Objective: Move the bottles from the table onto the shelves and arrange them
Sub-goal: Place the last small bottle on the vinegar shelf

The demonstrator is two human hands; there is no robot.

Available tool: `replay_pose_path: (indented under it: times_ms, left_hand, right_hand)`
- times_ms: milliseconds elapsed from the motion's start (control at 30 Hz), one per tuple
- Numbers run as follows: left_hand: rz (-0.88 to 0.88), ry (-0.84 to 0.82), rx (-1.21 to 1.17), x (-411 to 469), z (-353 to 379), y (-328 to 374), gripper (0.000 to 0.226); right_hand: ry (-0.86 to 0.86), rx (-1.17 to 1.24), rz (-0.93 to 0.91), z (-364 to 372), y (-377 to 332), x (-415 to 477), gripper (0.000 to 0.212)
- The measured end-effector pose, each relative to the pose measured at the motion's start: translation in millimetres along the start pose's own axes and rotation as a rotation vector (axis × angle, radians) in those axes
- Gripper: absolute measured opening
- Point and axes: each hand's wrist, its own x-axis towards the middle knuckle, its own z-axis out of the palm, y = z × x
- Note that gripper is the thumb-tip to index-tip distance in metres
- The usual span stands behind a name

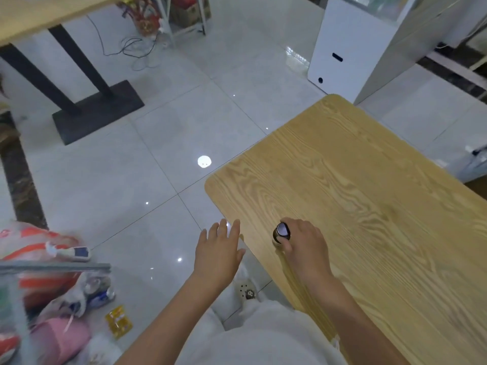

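One small dark bottle with a pale, glossy round cap, seen almost end-on from above. It is over the light wood-grain table, near the table's left edge. The right hand grips it, fingers curled round the body. Lower body hidden; contact with the table unclear.

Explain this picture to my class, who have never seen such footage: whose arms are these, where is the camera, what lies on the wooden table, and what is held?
There is no machine here. A person wears a wide-angle camera on the head, so you look down along their own arms. There is only this one view. The right hand grips a small dark bottle by its top, near the edge of the wooden table. Nothing else shows on the table. Whether the bottle stands on the table or is lifted cannot be told. The left hand is open and holds nothing, over the tiled floor. Bags lie on the floor at lower left.
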Motion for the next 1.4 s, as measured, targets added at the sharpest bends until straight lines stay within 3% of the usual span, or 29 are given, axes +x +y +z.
replay_pose_path:
  times_ms: [267,467,700,1033,1133,1233,1400]
  left_hand:
    - [-0.167,0.087,-0.113,-13,2,-34,0.062]
    - [-0.361,0.158,-0.216,-38,1,-82,0.062]
    - [-0.652,0.307,-0.314,-86,-16,-164,0.065]
    - [-1.14,0.621,-0.214,-212,-60,-312,0.071]
    - [-1.243,0.768,-0.109,-256,-64,-350,0.071]
    - [-1.361,0.756,-0.049,-297,-79,-376,0.069]
    - [-1.549,0.898,0.202,-357,-99,-417,0.064]
  right_hand:
    - [-0.11,0.029,-0.139,6,-19,23,0.025]
    - [-0.259,0.174,-0.356,2,-93,50,0.023]
    - [-0.362,0.262,-0.731,-5,-240,86,0.023]
    - [-0.384,0.41,-1.229,-20,-480,89,0.029]
    - [-0.398,0.517,-1.331,-26,-539,79,0.029]
    - [-0.43,0.621,-1.435,-31,-593,67,0.027]
    - [-0.485,0.76,-1.619,-50,-686,45,0.024]
